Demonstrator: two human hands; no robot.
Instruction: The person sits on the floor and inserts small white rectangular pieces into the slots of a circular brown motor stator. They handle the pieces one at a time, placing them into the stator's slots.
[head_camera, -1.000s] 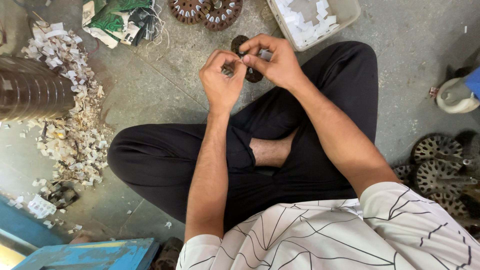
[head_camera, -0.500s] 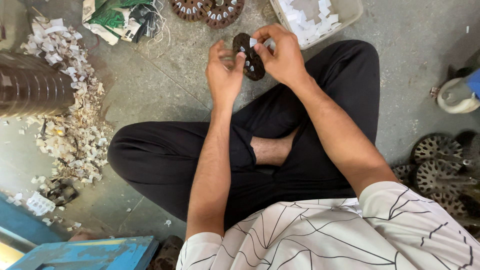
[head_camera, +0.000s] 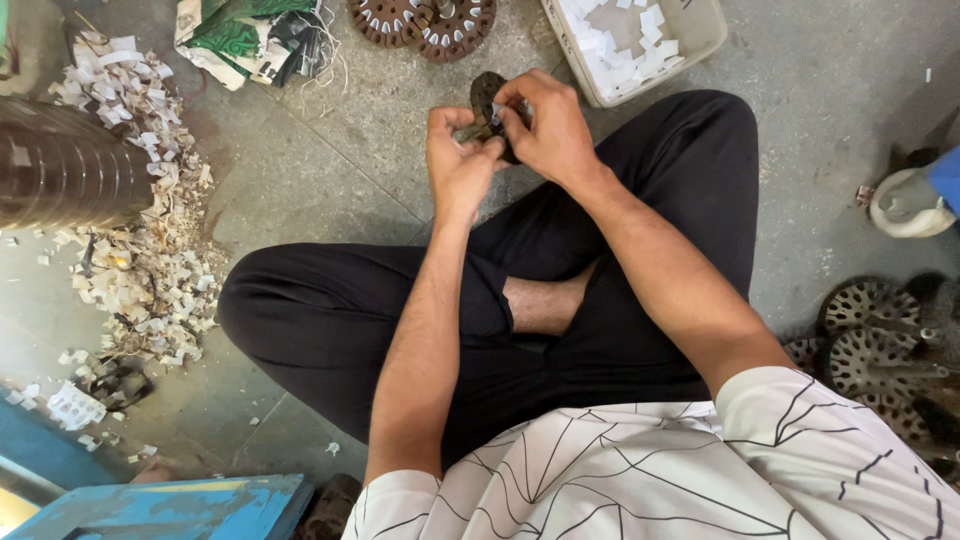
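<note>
I sit cross-legged on a concrete floor. Both hands meet above my right knee around a dark slotted metal ring (head_camera: 484, 97), a motor stator core held on edge. My right hand (head_camera: 545, 130) grips its right side with the fingers curled over it. My left hand (head_camera: 458, 160) pinches at the ring's lower left edge, where a small pale strip shows between the fingertips. Most of the ring is hidden by my fingers.
Two more brown slotted cores (head_camera: 425, 20) lie ahead on the floor. A grey tray (head_camera: 690, 45) with white paper slips stands at top right. A heap of paper scraps (head_camera: 140, 230), a dark ribbed cylinder (head_camera: 60, 165), more cores (head_camera: 880, 350) at right, a blue box (head_camera: 170, 505) near left.
The ring was turned edge-on and lowered slightly toward me. My left hand closed its fingers onto the ring's lower edge, after being held more openly beside it half a second ago.
</note>
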